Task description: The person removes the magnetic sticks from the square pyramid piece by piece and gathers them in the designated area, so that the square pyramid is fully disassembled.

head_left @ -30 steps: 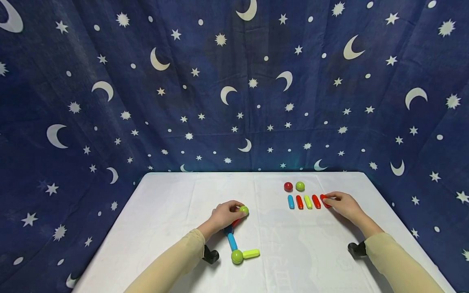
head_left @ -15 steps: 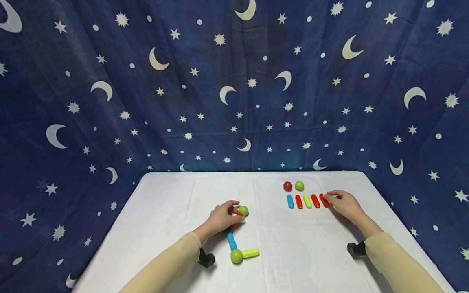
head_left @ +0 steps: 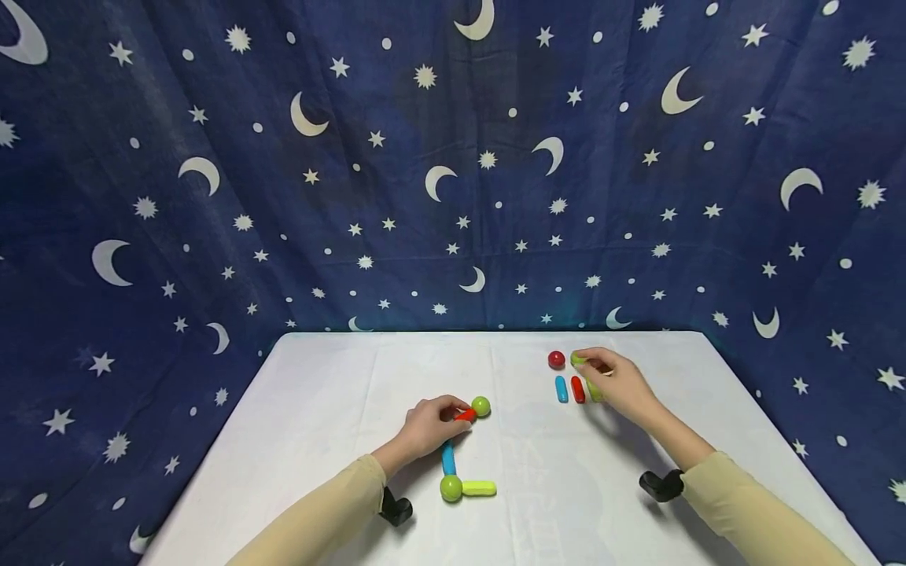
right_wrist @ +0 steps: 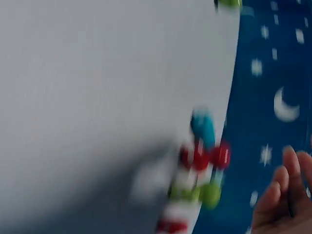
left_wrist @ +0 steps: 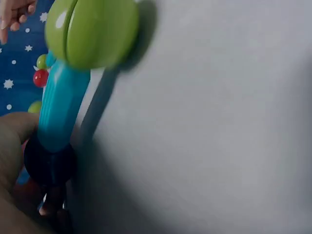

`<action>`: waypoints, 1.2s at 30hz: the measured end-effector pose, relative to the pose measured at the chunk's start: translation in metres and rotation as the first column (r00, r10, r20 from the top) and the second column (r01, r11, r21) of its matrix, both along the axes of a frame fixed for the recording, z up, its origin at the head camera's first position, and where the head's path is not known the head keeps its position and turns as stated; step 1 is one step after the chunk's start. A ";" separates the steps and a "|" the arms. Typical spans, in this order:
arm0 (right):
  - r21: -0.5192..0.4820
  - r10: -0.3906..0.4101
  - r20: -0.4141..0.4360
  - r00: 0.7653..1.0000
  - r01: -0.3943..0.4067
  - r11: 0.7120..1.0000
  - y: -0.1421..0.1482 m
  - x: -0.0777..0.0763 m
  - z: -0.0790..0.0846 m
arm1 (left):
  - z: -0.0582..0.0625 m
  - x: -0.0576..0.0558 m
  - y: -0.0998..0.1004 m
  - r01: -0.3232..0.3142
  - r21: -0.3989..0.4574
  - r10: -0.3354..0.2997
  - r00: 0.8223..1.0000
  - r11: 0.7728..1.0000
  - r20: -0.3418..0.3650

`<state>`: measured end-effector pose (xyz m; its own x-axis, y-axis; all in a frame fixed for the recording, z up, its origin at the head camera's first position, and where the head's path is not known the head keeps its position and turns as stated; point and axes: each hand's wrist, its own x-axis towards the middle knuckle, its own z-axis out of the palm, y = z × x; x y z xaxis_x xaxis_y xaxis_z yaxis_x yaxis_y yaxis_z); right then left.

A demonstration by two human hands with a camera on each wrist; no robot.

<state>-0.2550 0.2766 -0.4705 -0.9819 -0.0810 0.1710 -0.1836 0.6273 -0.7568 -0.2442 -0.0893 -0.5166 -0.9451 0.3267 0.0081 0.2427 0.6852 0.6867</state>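
My left hand (head_left: 428,427) pinches a red stick (head_left: 465,415) between thumb and fingers. A green ball (head_left: 481,406) sits at its far end. Nearer me, a blue stick (head_left: 449,459) runs to another green ball (head_left: 451,488), from which a yellow-green stick (head_left: 479,488) points right. The left wrist view shows a dark blue ball (left_wrist: 51,161) at the blue stick's other end, hidden by the hand in the head view. My right hand (head_left: 619,384) hovers over the loose pieces with loosely bent fingers and nothing visible in them, partly covering a green ball (head_left: 576,359).
On the table's right stand a red ball (head_left: 557,359), a blue stick (head_left: 561,389), a red stick (head_left: 578,389) and a yellow-green stick (head_left: 594,391). More red (right_wrist: 173,226) shows blurred in the right wrist view. A starry curtain (head_left: 453,173) hangs behind the white table (head_left: 340,369).
My right hand has left the rightmost red stick and moved left over the row. My left hand has shifted from the far green ball to the red stick; the joined pieces have turned slightly.
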 end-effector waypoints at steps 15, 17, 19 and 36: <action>0.007 0.416 0.209 0.885 -0.427 0.904 -0.106 -0.002 -0.044 | 0.002 -0.015 0.003 0.187 0.000 -0.187 0.981 0.982 0.046; -0.007 0.406 0.204 0.891 -0.413 0.911 -0.108 -0.005 -0.045 | 0.001 -0.016 0.001 0.190 0.002 -0.190 0.981 0.982 0.036; -0.020 0.402 0.207 0.892 -0.407 0.913 -0.110 -0.007 -0.045 | 0.001 -0.016 -0.001 0.186 0.009 -0.186 0.982 0.983 0.043; -0.207 0.456 0.226 0.861 -0.414 0.886 -0.107 -0.012 -0.053 | 0.002 -0.016 -0.009 0.202 0.162 -0.227 0.962 0.966 0.153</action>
<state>-0.2670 0.1692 -0.5233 -0.8623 -0.5046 -0.0426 -0.1948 0.4082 -0.8919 -0.2605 -0.0979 -0.5143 -0.8445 0.5290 -0.0838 0.2452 0.5210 0.8176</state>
